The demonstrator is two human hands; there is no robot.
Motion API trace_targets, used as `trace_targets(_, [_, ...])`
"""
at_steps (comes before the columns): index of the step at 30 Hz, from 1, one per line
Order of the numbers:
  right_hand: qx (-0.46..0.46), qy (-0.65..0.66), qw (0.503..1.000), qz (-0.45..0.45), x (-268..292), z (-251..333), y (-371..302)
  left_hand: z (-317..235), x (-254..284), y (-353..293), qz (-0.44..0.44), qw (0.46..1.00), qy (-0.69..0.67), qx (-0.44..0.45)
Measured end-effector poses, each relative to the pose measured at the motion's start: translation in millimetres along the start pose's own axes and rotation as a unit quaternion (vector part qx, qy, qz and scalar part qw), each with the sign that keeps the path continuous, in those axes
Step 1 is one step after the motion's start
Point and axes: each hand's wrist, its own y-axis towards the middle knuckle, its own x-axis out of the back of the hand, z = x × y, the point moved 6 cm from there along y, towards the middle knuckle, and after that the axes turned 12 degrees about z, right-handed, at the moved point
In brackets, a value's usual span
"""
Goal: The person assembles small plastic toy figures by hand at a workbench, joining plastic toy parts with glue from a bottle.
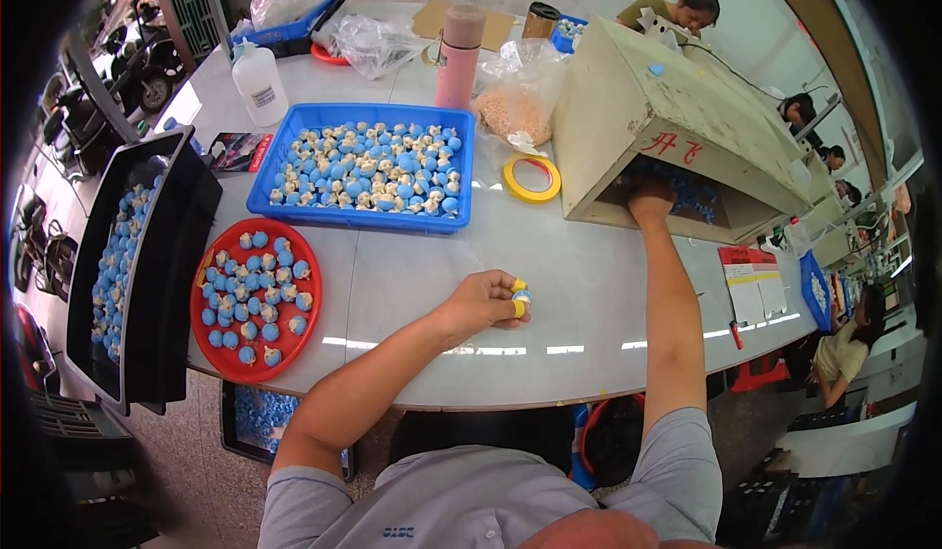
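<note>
Blue-white piece [523, 297]: 1, center, pinched by left hand [483, 304], 2 yellow-capped fingertips [519, 309]; right hand [652, 199] inside 1 beige box [601, 107], upper right, too shadowed to tell grip.

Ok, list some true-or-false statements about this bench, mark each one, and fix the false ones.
1. The left hand holds a small piece between yellow-covered fingertips. True.
2. The right hand lies flat on the tabletop. False: it reaches into the open front of the beige box.
3. The yellow tape roll lies between the blue tray and the beige box. True.
4. The pink bottle lies on its side. False: it stands upright.
5. The round red tray holds blue-and-cream pieces. True.
</note>
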Motion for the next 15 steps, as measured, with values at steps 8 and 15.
trace_targets(8, [-0.020,0.521,0.853,0.008,6,12,-63,-17,13,-7,-0.091,0.992,-0.036,-0.083])
trace_targets(15, [0.135,0.740,0.544,0.372,87,125,-180,-19,25,-3,-0.118,0.976,-0.086,-0.163])
